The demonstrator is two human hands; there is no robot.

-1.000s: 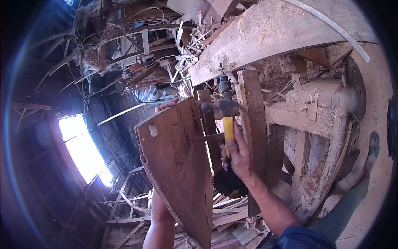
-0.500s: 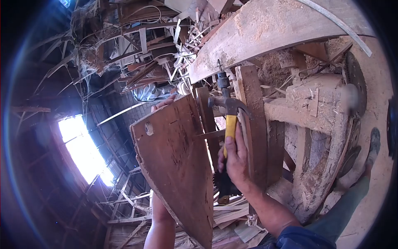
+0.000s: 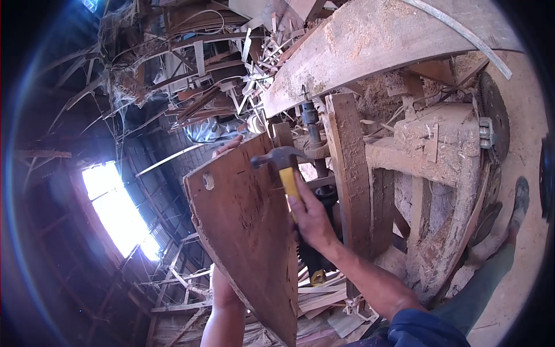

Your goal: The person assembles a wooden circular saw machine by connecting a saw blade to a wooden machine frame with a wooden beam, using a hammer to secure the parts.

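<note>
A brown wooden board (image 3: 243, 225) with a round hole near its corner stands tilted in front of me. My left hand (image 3: 229, 146) grips it from behind; only the fingertips show at the upper edge, and the forearm passes behind the board. In my right hand (image 3: 314, 218) is a claw hammer (image 3: 287, 178), its fingers wrapped round the yellow handle. The hammer's steel head overlaps the upper right part of the board in this view. Just beyond the hammer is a drill chuck (image 3: 310, 114) with a bit in it.
A large curved plank (image 3: 370, 43) dusted with sawdust spans the upper right. Below it stands a sawdust-covered wooden machine frame (image 3: 439, 144) with a toothed circular saw blade (image 3: 496, 110). Scrap wood (image 3: 219, 87) is heaped at the back. A bright window (image 3: 121, 211) is at the left.
My right hand has swung the hammer leftward, from in front of the drill and post to over the board. The board and my left hand stay nearly where they were.
</note>
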